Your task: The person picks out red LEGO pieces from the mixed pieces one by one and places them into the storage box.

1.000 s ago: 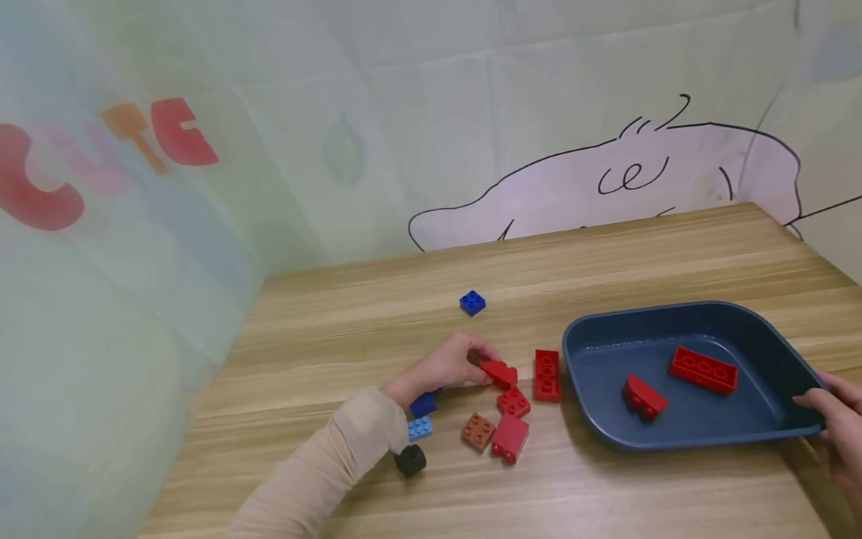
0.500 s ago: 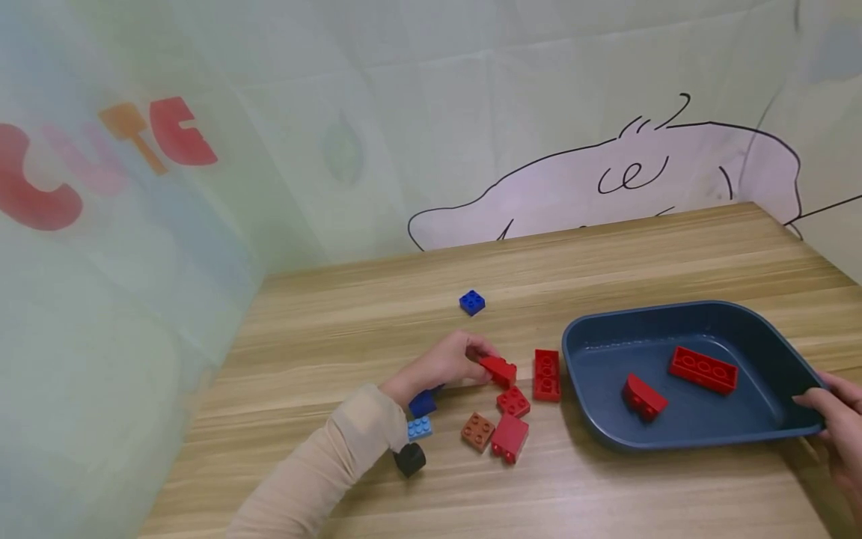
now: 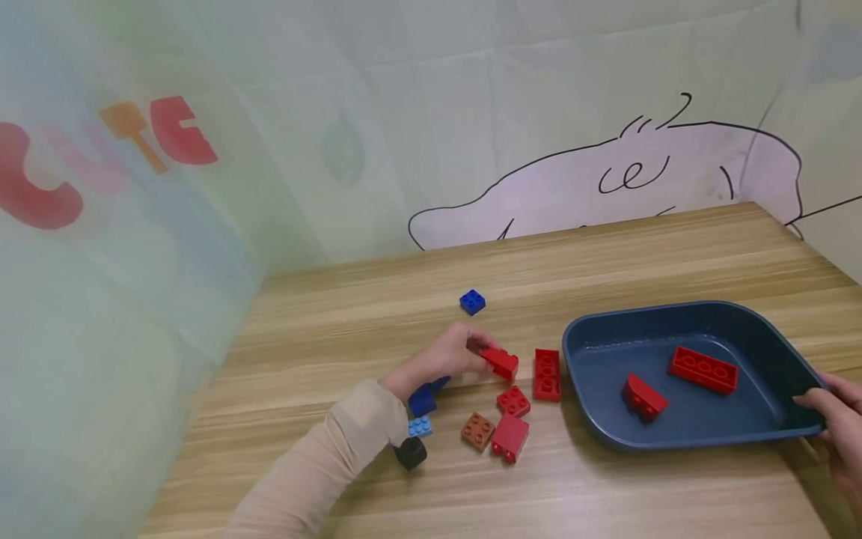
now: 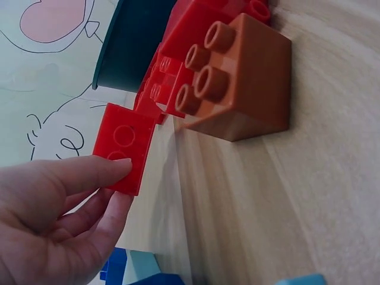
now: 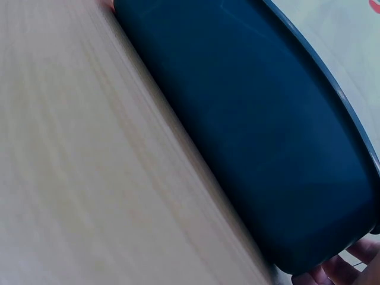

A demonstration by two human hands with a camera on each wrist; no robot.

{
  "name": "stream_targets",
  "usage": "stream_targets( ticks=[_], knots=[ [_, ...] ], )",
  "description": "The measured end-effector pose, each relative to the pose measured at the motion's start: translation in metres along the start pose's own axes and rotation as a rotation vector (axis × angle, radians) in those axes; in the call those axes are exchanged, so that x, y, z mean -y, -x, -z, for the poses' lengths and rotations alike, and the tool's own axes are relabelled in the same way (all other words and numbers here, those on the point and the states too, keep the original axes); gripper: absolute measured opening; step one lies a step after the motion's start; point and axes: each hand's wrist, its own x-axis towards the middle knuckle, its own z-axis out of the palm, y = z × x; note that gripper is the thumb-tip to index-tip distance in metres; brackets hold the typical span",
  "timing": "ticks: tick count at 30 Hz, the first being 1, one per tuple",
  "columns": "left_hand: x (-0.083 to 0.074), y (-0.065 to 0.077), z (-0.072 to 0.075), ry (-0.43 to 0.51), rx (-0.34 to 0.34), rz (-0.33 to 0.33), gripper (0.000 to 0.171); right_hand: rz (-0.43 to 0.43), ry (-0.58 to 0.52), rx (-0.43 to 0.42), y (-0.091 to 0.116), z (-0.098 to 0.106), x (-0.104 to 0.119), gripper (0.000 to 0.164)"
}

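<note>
My left hand (image 3: 458,350) pinches a red toy brick (image 3: 501,363) between thumb and fingers. In the left wrist view the thumb lies across the hollow underside of that brick (image 4: 126,139). Just below it on the table are a small red brick (image 3: 514,402), a brown brick (image 3: 478,431) and a larger red brick (image 3: 510,437). A long red brick (image 3: 547,375) lies to the right. My right hand (image 3: 838,419) grips the right rim of a dark blue tray (image 3: 609,442), thumb over the edge. Inside the tray lie a long red brick (image 3: 703,370) and a curved red brick (image 3: 644,397).
A blue brick (image 3: 473,302) lies farther back on the wooden table (image 3: 337,314). Near my left wrist are a dark blue piece (image 3: 422,402), a light blue brick (image 3: 420,427) and a black piece (image 3: 411,453). A printed cloth (image 3: 323,135) hangs behind.
My left hand has risen slightly with the red brick, showing more table between it and the small red brick. The right hand and the tray have stayed in place.
</note>
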Motion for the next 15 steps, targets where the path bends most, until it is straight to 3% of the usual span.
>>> stream_targets(
  ticks=[10,15],
  knots=[
    [-0.0029,-0.0014,0.0016,0.013,0.0,0.01,0.024,-0.007,-0.02,0.008,-0.0003,-0.0002,0.0006,0.056],
    [-0.0062,-0.0037,0.0019,0.016,-0.009,0.011,0.024,-0.037,0.017,-0.038,-0.0012,0.0013,0.0001,0.054]
  ],
)
